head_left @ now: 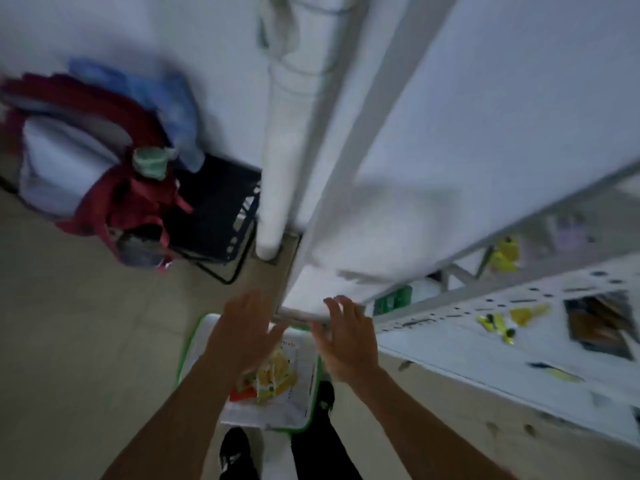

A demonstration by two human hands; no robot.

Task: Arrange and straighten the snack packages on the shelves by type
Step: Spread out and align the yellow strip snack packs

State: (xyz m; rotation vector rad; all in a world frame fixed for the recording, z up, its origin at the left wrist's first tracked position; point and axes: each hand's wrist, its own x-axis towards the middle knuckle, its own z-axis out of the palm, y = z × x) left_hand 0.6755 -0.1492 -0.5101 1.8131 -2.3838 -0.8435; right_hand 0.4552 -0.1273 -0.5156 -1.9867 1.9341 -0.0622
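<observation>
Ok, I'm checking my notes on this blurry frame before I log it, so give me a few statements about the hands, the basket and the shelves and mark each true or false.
1. Both hands, the left hand and the right hand, have spread fingers and hold nothing. True.
2. The basket on the floor has a red rim. False: its rim is green.
3. Yellow snack packages lie in the basket. True.
4. The right hand grips a yellow packet from the shelf. False: it is empty, up near the corner of the shelf unit.
5. A red bag is at the left by the wall. True.
6. The shelf at the right is bare. False: small yellow packets lie on it.
</observation>
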